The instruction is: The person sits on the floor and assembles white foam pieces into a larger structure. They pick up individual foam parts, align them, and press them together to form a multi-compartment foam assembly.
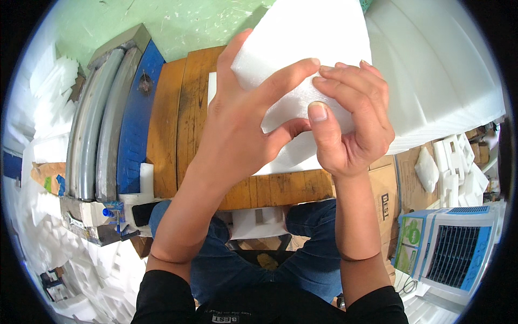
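Observation:
A white foam sheet point(315, 29) stands raised above the wooden table, its broad face partly covered by my hands. My left hand point(240, 110) is curled around its left side, with one finger along the edge and the index finger and thumb reaching across the front. My right hand point(356, 110) has its fingers bent against the same sheet, thumb up, close to the left fingertips. Exactly where the right fingers pinch is hard to make out. Another white foam piece point(294, 164) lies flat under the hands on the table point(259, 189).
Left of the table stands a machine with grey rollers point(91, 124) and a blue side plate point(139, 113). Large white foam sheets point(431, 70) are stacked at the right. A white-blue air cooler point(453, 248) stands lower right, near cardboard point(383, 200). Foam scraps point(108, 270) pile at lower left.

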The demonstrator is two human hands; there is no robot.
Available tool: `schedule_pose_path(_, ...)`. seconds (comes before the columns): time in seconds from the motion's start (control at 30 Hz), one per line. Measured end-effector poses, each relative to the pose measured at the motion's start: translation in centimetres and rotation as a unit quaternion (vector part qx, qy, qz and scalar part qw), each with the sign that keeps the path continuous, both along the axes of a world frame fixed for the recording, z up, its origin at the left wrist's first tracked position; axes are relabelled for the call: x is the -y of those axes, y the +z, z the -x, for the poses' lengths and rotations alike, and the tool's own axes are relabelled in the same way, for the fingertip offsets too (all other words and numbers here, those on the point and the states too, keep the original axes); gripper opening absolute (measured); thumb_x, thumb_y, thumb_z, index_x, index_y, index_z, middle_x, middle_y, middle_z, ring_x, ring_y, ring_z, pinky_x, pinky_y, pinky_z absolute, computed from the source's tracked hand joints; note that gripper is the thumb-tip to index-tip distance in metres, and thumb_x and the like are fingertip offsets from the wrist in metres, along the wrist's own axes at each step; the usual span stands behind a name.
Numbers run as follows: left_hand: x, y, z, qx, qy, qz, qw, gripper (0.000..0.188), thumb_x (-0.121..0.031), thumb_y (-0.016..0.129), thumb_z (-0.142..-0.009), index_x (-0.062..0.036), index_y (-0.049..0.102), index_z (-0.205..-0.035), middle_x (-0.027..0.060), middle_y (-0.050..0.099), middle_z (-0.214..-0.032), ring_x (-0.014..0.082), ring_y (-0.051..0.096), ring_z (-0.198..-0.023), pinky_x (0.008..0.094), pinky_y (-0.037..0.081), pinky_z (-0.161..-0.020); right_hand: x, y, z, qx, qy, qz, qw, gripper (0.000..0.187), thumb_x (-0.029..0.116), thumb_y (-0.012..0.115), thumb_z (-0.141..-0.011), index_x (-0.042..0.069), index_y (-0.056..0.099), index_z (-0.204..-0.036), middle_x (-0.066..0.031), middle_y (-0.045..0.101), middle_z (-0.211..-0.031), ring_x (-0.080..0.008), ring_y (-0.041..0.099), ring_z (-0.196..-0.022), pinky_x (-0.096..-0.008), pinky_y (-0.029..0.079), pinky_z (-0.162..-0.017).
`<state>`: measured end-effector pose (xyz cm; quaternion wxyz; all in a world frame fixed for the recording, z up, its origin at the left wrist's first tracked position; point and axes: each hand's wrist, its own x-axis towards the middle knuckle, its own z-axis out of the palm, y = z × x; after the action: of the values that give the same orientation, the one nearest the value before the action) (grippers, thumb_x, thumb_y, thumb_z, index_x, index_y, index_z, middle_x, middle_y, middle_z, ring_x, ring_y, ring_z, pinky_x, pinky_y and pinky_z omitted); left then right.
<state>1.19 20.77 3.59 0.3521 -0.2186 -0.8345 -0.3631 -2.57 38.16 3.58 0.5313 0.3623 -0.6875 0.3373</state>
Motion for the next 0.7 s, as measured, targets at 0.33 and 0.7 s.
schedule_pose_path(0.33, -0.1, -0.8, 0.3, -0.012, -0.025, -0.011, 1.000, 0.066, -0.007, 0.083, -0.071, -0.0199, 0.068, -0.133, 0.0223, 0.047, -0.149, 0.0418, 0.036, -0.144, 0.0490, 0.043, -0.110, 0.0, 0.0, 0.1, -0.001, -0.006, 0.000, 1.000, 0.023, 0.021, 0.080, -0.070, 0.008, 0.077, -0.089, -0.0062, 0.076, -0.096, -0.0257, 0.068, -0.092, -0.0439, 0.046, -0.097)
schedule_pose_path(0.7, -0.1, -1.0, 0.3, -0.017, -0.048, -0.086, 0.995, 0.093, -0.011, 0.090, -0.067, -0.0153, 0.050, -0.150, 0.0280, 0.040, -0.152, 0.0460, 0.034, -0.145, 0.0502, 0.052, -0.102, 0.4, 0.8, -0.8, 0.037, 0.008, -0.006, 0.999, 0.024, 0.015, 0.076, -0.070, 0.007, 0.077, -0.092, -0.0085, 0.075, -0.097, -0.0285, 0.069, -0.094, -0.0469, 0.045, -0.101)
